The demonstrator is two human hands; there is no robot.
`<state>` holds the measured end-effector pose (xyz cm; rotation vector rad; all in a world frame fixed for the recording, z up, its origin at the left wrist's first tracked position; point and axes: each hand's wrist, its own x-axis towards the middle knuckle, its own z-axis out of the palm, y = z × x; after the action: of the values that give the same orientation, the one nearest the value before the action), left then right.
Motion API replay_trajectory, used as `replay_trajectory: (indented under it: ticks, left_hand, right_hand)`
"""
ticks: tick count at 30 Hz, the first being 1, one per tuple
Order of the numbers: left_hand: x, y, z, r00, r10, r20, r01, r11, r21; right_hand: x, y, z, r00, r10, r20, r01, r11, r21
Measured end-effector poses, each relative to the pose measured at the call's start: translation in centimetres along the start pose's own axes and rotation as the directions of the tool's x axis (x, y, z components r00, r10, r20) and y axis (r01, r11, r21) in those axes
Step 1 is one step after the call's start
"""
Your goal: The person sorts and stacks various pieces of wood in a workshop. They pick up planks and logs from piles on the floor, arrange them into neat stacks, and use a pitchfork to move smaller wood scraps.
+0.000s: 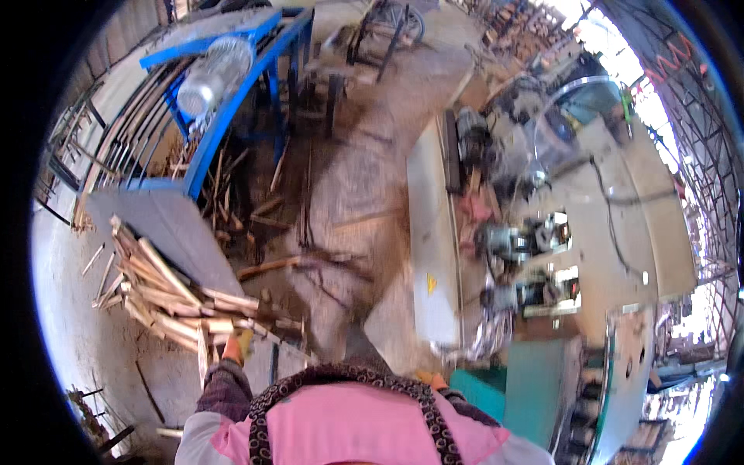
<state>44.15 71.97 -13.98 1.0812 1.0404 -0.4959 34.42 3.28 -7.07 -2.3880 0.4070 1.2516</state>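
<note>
My left hand (235,348), in an orange and yellow glove, is at the near end of a heap of rough wooden sticks (167,298). The heap lies on and beside a grey sheet-topped table (167,225) at left. Close by the left wrist, one pale stick (203,355) points toward me. Blur hides whether the fingers are closed around any wood. My right hand (434,380) is low in front of my body, beside a green machine casing (535,380). Only a bit of its orange glove shows, and its fingers are mostly hidden.
A blue metal frame (232,116) carrying a grey motor (213,77) stands at far left. On the right is a large cream machine (438,240) with motors and cables. Loose sticks (271,267) litter the floor between them. A wheeled cart (391,31) stands at the back.
</note>
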Motion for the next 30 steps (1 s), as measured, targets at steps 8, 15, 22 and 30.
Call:
replay_trajectory:
  ticks: [8,15,22,30]
  left_hand:
    - [4.5,11.4,28.0,0.995,0.011,0.096,-0.063,0.825,0.562]
    - [19.7,28.0,45.8,0.993,-0.053,0.103,-0.027,0.759,0.651]
    - [42.3,55.9,67.2,0.982,-0.040,0.187,-0.124,0.612,0.781]
    - [57.9,94.0,108.4,0.926,0.181,0.333,-0.357,0.712,0.605]
  right_hand:
    - [25.2,-6.9,-37.8,0.672,-0.520,-0.527,0.556,0.824,-0.105]
    - [44.7,-22.3,-63.0,0.759,-0.404,-0.512,0.593,0.753,0.286]
    - [58.8,-23.5,-78.3,0.970,0.062,-0.233,0.138,0.652,0.746]
    - [73.2,-24.0,-98.1,0.927,-0.040,-0.373,0.325,0.583,0.745]
